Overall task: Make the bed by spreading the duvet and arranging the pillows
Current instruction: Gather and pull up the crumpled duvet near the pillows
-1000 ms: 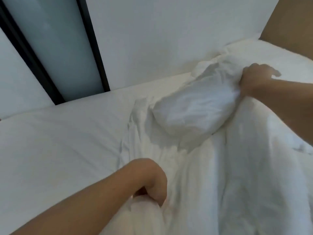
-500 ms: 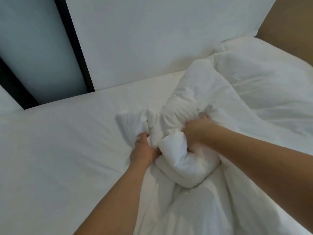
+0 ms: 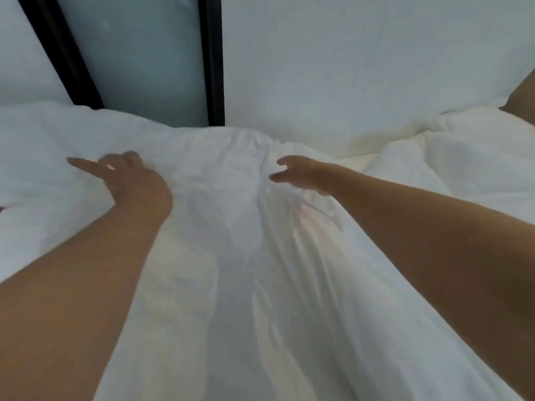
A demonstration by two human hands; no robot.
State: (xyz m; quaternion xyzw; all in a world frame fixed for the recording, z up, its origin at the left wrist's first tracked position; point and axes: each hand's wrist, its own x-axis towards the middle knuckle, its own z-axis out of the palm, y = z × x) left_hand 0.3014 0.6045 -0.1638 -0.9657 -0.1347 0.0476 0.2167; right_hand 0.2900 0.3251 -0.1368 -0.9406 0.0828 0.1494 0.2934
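My left grip lies flat on the white duvet, fingers spread. My right grip hovers slack and parted, holding nothing, over a creased ridge. The duvet runs beneath both, ending beyond them toward the wall.

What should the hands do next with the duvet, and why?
Probably sweep both hands outward to flatten it. The duvet now reaches the far edge, but folds run between the open left hand and the open right hand.
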